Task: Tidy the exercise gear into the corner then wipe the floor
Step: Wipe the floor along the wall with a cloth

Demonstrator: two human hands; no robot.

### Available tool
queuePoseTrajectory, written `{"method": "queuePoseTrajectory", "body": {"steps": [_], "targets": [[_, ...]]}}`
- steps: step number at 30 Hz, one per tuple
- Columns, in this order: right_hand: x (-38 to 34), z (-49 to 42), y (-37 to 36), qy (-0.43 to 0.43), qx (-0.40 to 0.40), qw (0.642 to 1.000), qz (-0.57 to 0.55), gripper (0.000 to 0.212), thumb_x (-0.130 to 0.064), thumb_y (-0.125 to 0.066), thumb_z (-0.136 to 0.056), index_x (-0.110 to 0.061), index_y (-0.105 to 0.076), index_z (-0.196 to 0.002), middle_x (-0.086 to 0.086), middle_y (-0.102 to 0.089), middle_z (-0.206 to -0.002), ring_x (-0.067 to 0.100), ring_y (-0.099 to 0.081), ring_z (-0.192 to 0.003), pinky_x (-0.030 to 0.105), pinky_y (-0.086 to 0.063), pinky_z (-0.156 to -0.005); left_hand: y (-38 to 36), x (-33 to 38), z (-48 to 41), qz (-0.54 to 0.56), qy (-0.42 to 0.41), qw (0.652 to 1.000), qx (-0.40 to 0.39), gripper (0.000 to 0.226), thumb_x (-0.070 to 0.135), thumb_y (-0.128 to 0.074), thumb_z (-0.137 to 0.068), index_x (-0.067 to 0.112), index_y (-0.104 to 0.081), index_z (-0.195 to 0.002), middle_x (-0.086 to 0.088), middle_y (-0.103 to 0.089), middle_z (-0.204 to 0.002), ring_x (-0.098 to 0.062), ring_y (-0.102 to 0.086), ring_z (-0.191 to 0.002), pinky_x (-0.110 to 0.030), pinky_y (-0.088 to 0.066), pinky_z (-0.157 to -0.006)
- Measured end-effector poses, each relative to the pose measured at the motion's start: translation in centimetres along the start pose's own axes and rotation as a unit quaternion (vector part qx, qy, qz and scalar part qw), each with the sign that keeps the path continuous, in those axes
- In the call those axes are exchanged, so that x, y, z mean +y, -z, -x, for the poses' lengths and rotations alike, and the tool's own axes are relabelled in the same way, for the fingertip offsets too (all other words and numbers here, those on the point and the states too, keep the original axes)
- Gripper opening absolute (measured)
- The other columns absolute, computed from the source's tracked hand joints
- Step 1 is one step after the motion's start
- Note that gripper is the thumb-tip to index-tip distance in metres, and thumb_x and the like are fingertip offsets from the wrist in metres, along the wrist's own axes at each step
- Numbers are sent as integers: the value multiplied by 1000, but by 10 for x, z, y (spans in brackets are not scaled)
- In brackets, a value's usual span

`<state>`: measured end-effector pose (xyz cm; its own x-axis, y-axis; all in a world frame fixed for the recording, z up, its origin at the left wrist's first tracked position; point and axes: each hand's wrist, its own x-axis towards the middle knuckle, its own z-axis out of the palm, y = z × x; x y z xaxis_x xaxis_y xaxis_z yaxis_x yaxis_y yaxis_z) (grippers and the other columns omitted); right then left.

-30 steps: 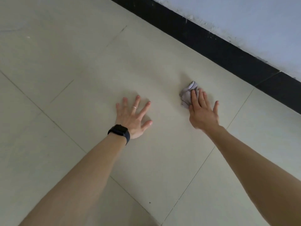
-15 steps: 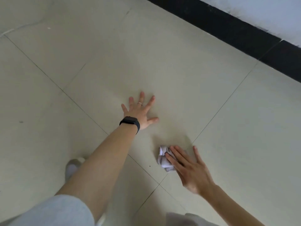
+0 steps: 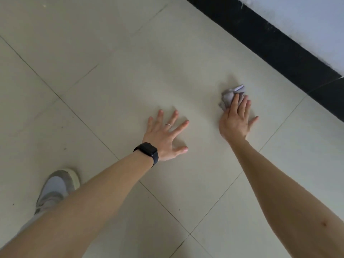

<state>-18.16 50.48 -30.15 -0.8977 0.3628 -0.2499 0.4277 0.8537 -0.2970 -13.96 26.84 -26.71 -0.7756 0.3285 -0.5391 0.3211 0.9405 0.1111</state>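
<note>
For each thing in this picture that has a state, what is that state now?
left hand: flat on the floor, fingers spread
right hand: fingers straight, pressing on the cloth
cloth: crumpled, on the floor under the right fingers
watch: strapped on the left wrist
shoe: worn, sole on the floor

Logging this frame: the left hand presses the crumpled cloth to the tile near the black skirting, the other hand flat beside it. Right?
No. The head view shows the right hand pressing the crumpled cloth near the black skirting; the left hand is the flat one beside it.
</note>
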Motion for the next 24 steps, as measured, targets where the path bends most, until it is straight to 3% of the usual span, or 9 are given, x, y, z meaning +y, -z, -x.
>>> {"method": "queuePoseTrajectory", "body": {"steps": [5, 10, 12, 14, 16, 18, 20, 22, 24], "targets": [[-34, 147, -54, 196, -8, 979, 49, 61, -26, -39, -99, -22, -21, -158, 3, -15, -166, 20, -9, -154, 63, -10, -118, 33, -58, -1, -51, -91, 994, -17, 68, 58, -32, -98, 38, -3, -156, 3, 4, -166, -25, -1, -153, -51, -7, -121], [-37, 191, -57, 449, -104, 880, 117, 71, -22, -48, -90, -27, -25, -157, -4, -14, -166, 13, -11, -153, 66, -19, -114, 15, -152, 24, 5, 25, 1000, 18, 66, 54, -27, -100, 40, 6, -155, 5, 12, -166, -23, 5, -153, -51, -3, -122], [-51, 129, -47, 398, -79, 901, 153, 70, -24, -39, -95, -30, -11, -159, -5, -6, -167, 12, -4, -153, 68, -12, -115, 3, -171, 33, 33, 54, 997, 35, 64, 57, -23, -100, 45, 9, -154, 7, 16, -165, -20, 10, -152, -53, 0, -121], [-79, 61, -41, 209, -37, 971, 109, 61, -27, -28, -103, -30, -5, -159, -4, -1, -167, 13, 1, -153, 67, -2, -117, -2, -181, 36, 55, 55, 996, 51, 62, 59, -21, -99, 49, 9, -152, 7, 19, -164, -18, 14, -152, -53, 1, -122], [-114, 32, -48, 43, 14, 999, 17, 58, -28, -26, -103, -27, -10, -160, 0, -4, -167, 17, -1, -154, 65, 0, -118, -6, -186, 36, 81, 61, 993, 62, 62, 60, -25, -99, 52, 5, -152, 8, 19, -163, -15, 16, -151, -52, 2, -122], [-146, 56, -72, 36, 38, 999, -3, 61, -28, -30, -100, -25, -14, -159, 2, -7, -167, 19, -4, -154, 64, 0, -117, -7, -191, 34, 89, 73, 990, 86, 63, 58, -31, -98, 52, 1, -152, 10, 16, -164, -14, 16, -151, -51, 4, -122], [-161, 122, -99, 200, 8, 979, 34, 66, -26, -39, -97, -25, -18, -159, 1, -9, -167, 18, -6, -154, 63, -3, -118, -5, -204, 31, 106, 108, 982, 114, 64, 52, -35, -98, 50, -2, -153, 10, 12, -165, -15, 14, -151, -49, 5, -122], [-159, 182, -108, 405, -43, 911, 64, 69, -27, -50, -93, -27, -25, -157, -2, -15, -166, 15, -11, -153, 63, -17, -116, -4, -222, 32, 118, 149, 975, 116, 63, 50, -33, -99, 49, -2, -154, 8, 10, -165, -18, 11, -152, -51, 2, -122], [-153, 172, -102, 511, -78, 852, 81, 70, -26, -51, -92, -30, -25, -157, -5, -19, -165, 12, -16, -152, 61, -21, -114, -1, -240, 34, 113, 155, 978, 87, 61, 53, -30, -100, 51, 2, -152, 8, 11, -165, -19, 10, -152, -53, 0, -122]]}}
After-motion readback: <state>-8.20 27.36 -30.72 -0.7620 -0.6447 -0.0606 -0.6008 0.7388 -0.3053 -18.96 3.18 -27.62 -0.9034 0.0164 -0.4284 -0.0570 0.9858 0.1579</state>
